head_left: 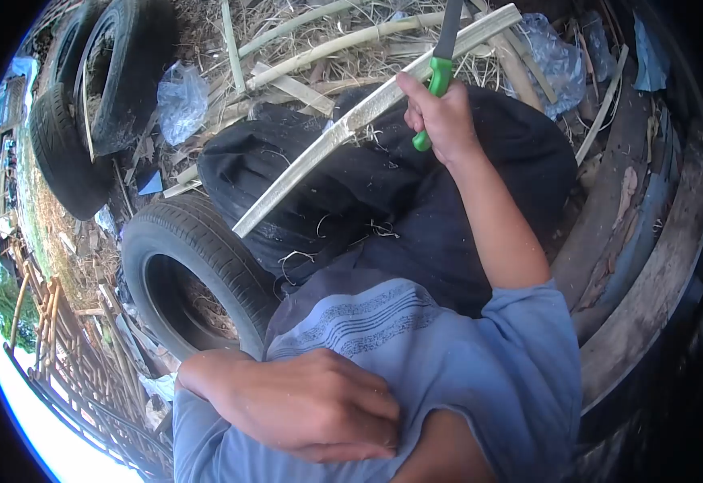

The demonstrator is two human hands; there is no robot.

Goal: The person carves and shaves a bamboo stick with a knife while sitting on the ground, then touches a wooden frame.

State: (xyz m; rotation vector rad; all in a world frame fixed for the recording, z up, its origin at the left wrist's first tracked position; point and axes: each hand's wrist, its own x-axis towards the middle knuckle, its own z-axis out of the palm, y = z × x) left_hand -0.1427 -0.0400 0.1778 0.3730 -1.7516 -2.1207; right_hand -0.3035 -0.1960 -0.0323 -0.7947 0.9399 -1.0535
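Note:
My right hand is wrapped round the green handle of a knife, its blade pointing up and away. A long split bamboo strip slants across my lap, over the dark trousers. The knife crosses over the strip's upper part, and my right thumb lies at the strip; whether it presses on it I cannot tell. My left hand is curled against the chest of my blue shirt, near the neckline. Its fingertips are hidden, so what they pinch, if anything, does not show.
A tyre lies close by my left leg, with more tyres farther left. Bamboo strips, shavings and clear plastic litter the ground ahead. Long boards lie on the right. Bamboo poles are stacked at far left.

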